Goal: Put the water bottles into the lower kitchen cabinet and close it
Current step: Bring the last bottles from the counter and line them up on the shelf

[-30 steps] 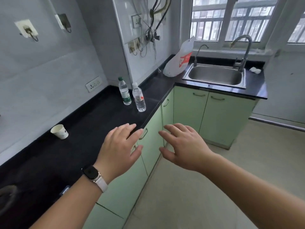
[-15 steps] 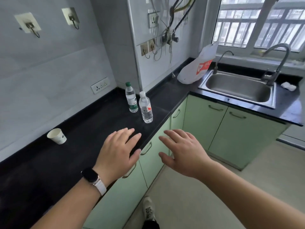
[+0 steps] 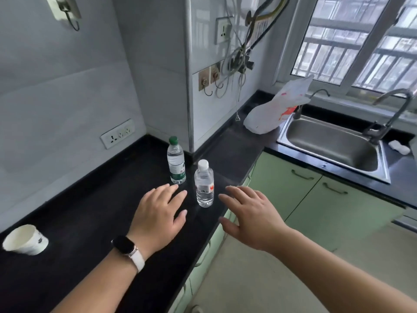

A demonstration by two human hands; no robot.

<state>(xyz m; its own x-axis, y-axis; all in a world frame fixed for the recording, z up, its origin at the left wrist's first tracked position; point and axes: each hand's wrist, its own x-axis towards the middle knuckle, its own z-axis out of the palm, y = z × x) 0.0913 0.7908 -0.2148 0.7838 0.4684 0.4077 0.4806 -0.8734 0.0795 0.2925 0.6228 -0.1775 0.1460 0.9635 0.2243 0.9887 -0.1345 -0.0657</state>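
Two clear water bottles stand upright on the black countertop [image 3: 90,213]. The green-capped bottle [image 3: 176,164] with a green label is further back; the white-capped bottle [image 3: 204,184] with a red-and-white label is nearer the counter's front edge. My left hand [image 3: 158,213], with a watch on its wrist, hovers open just left of and below the white-capped bottle. Just right of that bottle my right hand [image 3: 250,213] is spread open, apart from it. Both hands hold nothing. The pale green lower cabinet doors [image 3: 279,188] under the counter are closed.
A white paper cup [image 3: 26,239] lies at the counter's near left. A white plastic bag [image 3: 277,109] sits beside the steel sink [image 3: 334,145] with its tap [image 3: 388,116] under the window. Wall sockets, hooks and hanging cables are behind the bottles. Tiled floor lies to the right.
I have moved closer to the bottles. Both open hands have travelled forward over the counter and now flank the white-capped bottle.
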